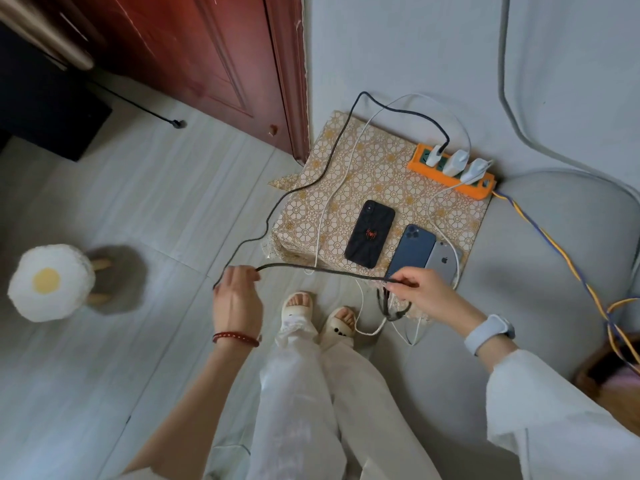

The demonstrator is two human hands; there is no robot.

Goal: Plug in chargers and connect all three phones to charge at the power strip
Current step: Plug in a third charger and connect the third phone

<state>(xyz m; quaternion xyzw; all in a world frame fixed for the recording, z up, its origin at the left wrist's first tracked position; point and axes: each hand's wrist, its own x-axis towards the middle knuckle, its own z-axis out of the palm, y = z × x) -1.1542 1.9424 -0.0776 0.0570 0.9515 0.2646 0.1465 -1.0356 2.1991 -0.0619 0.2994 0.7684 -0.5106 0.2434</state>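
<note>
An orange power strip lies at the far right of a low patterned table, with three white chargers plugged into it. Three phones lie face down near the table's front edge: a black phone, a dark blue phone and a grey phone partly under it. A black cable runs from the leftmost charger and is stretched between my hands. My left hand pinches it at the left, my right hand grips it at the right. White cables trail off the table.
A red wooden door stands behind the table at the left. A fried-egg shaped stool sits on the floor at the left. A blue and yellow cord runs from the strip to the right. My feet in slippers stand before the table.
</note>
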